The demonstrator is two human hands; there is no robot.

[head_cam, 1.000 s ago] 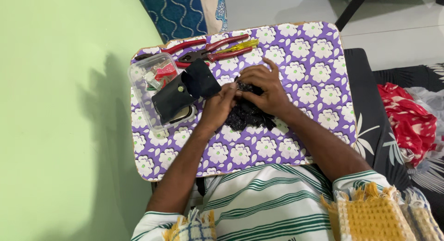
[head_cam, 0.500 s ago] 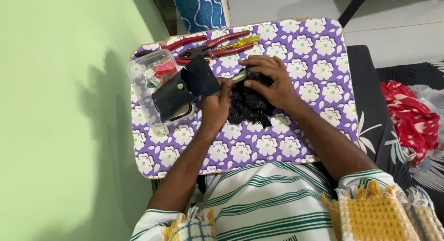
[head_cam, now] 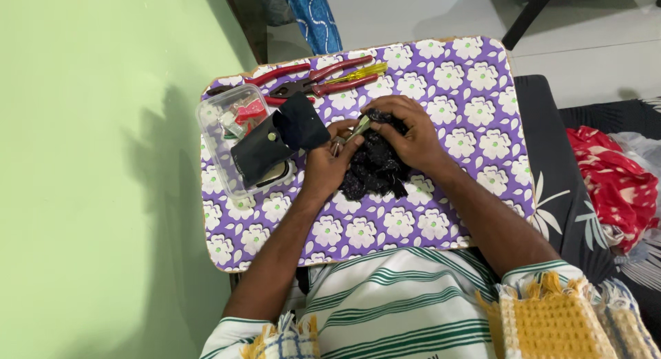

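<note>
the left hand (head_cam: pixel 329 165) has drawn back a little from the black cloth (head_cam: pixel 375 167) bunched mid-desk; its fingers now pinch a small metal piece (head_cam: pixel 350 135). right hand (head_cam: pixel 406 133) fingers clamp the cloth. black pouch (head_cam: pixel 275 142), plastic box (head_cam: pixel 224 128) and pliers (head_cam: pixel 313 80) lie beside it on the flowered desk (head_cam: pixel 468 83).

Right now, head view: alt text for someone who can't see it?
A person's left hand and right hand work a small metal tool against a crumpled black cloth on a purple flowered board. To the left sit a black pouch over a clear plastic box, with red-handled pliers behind.
</note>
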